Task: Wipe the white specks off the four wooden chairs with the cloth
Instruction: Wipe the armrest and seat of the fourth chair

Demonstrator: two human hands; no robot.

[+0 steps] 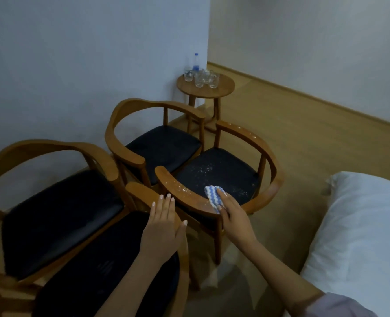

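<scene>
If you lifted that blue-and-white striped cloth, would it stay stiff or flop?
Probably flop: the cloth lies bunched and bends over the armrest, held by the right hand. Its ribbed weave looks grippy, so likely not slippery.

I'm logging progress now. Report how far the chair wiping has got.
Looks done: the chair by the wall, the left chair and the nearest chair show no specks in this dim light. In hand: the right hand holds the striped cloth on the near armrest of the fourth chair. Left: white specks cover that armrest, its seat and far armrest.
</scene>
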